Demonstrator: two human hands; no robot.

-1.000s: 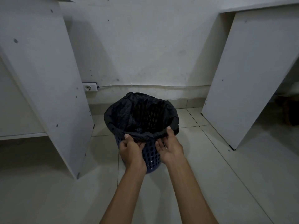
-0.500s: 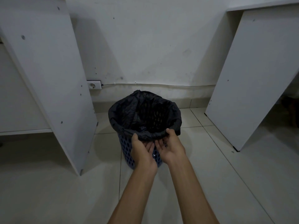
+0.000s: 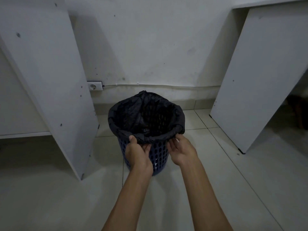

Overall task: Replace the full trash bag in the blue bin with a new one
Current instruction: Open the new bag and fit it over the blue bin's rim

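A blue perforated bin (image 3: 160,155) stands on the tiled floor against the wall. A black trash bag (image 3: 133,114) lines it, its edge folded down over the rim. My left hand (image 3: 137,153) pinches the folded bag edge at the near rim, thumb on top and fingers beneath. My right hand (image 3: 182,150) holds the same edge a little to the right, fingertips tucked under it and thumb above. The inside of the bag is dark, and its contents cannot be made out.
A white panel (image 3: 55,84) leans at the left and another white panel (image 3: 260,77) stands at the right. A wall socket (image 3: 94,85) with a cable sits behind the bin. Pale floor tiles (image 3: 216,164) surround the bin.
My hands have spread apart along the near rim of the bin, and both now hold the bag's folded edge.
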